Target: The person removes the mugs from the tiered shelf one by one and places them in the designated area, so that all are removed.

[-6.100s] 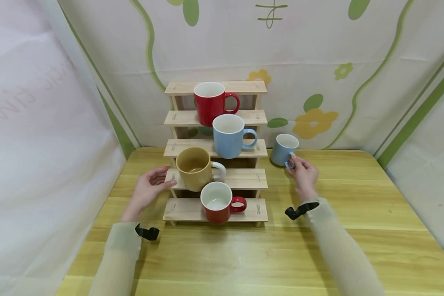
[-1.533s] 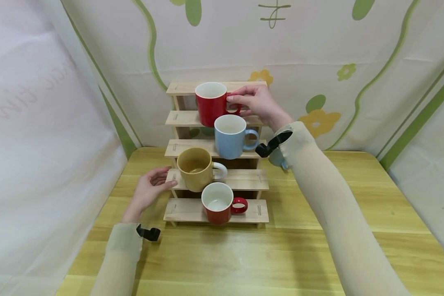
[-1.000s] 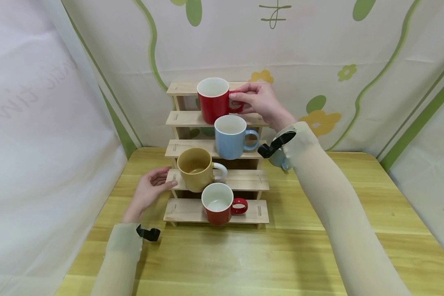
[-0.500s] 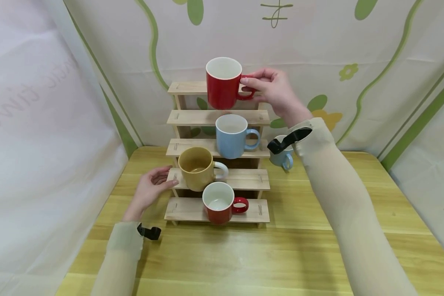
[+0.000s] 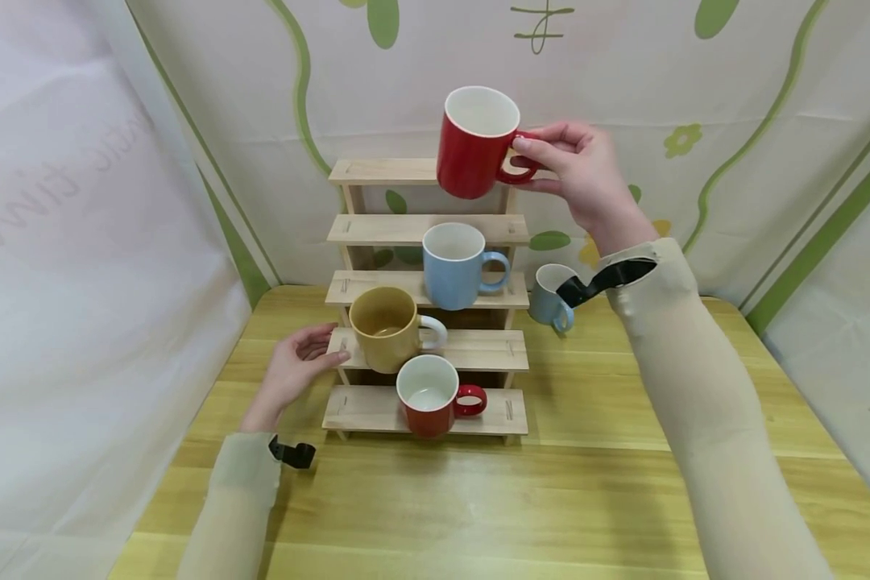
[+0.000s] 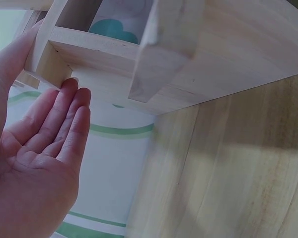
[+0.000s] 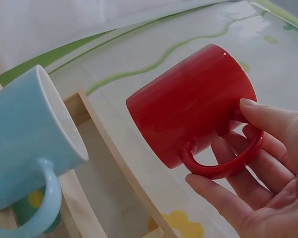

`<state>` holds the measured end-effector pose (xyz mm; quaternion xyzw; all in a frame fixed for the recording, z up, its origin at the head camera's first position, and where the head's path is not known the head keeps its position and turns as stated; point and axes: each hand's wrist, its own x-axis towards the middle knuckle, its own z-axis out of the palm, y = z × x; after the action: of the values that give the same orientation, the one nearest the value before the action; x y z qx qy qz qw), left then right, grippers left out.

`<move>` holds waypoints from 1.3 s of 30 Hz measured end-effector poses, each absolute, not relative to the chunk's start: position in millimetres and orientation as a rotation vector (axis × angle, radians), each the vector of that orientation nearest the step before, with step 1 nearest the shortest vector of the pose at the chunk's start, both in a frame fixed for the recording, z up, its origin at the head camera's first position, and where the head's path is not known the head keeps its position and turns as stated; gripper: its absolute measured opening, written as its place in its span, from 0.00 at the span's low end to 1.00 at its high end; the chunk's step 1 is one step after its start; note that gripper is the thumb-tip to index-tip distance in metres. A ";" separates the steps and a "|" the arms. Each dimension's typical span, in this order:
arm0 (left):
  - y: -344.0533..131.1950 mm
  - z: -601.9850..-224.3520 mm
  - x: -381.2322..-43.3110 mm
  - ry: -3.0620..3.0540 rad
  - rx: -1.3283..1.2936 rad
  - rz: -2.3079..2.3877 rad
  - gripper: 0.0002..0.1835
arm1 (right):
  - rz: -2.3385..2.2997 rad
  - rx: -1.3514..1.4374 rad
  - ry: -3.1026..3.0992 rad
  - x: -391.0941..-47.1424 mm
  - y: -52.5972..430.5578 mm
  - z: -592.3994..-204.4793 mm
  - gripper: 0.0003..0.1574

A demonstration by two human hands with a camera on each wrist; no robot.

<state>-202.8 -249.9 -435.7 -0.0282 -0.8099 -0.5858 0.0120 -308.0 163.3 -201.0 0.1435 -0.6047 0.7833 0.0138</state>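
Observation:
Up in the air above the tiered wooden rack (image 5: pixel 399 229), my right hand (image 5: pixel 587 173) holds a red mug (image 5: pixel 471 153) by its handle. The right wrist view shows the thumb on top of that handle (image 7: pixel 218 171) and the fingers through and under it. My left hand (image 5: pixel 295 370) is at the rack's left side, thumb on the second step from the bottom; in the left wrist view its fingers (image 6: pixel 64 124) reach the board's edge. Standing on the rack are a light blue mug (image 5: pixel 452 278), a mustard mug (image 5: pixel 386 342) with a white handle and a smaller red mug (image 5: pixel 429 419).
A small blue mug (image 5: pixel 544 306) stands on the wooden table (image 5: pixel 435 507) right of the rack, partly behind the black wrist strap (image 5: pixel 609 278). White printed cloth (image 5: pixel 587 64) hangs behind the rack and at both sides.
My right hand moved from the small blue mug to the red mug's handle, then lifted that mug off the rack, up and to the right. The left hand stays at the rack.

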 end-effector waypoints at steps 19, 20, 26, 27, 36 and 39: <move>-247.0 -436.3 -205.2 -2.506 -0.117 -1.870 0.36 | 2.504 0.314 -1.612 -280.3 254.9 -203.7 0.22; -247.4 -436.6 -205.1 -2.507 -0.115 -1.868 0.36 | 2.506 0.305 -1.605 -279.3 260.1 -204.9 0.22; -249.8 -438.4 -205.6 -2.515 -0.103 -1.851 0.36 | 2.522 0.215 -1.549 -272.0 288.1 -214.0 0.17; -250.2 -438.6 -205.4 -2.517 -0.102 -1.850 0.36 | 2.522 0.191 -1.548 -270.7 292.2 -215.5 0.17; -250.1 -435.9 -200.8 -2.500 -0.100 -1.856 0.35 | 2.486 0.020 -1.549 -264.0 327.9 -233.5 0.21; -249.8 -433.8 -199.2 -2.491 -0.115 -1.853 0.34 | 2.466 -0.045 -1.562 -263.8 338.0 -242.1 0.22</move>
<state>-199.2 -249.8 -433.8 -0.0370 -0.8017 -0.5963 0.0174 -263.8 338.0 -242.1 -0.0152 -0.5317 0.8395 0.1109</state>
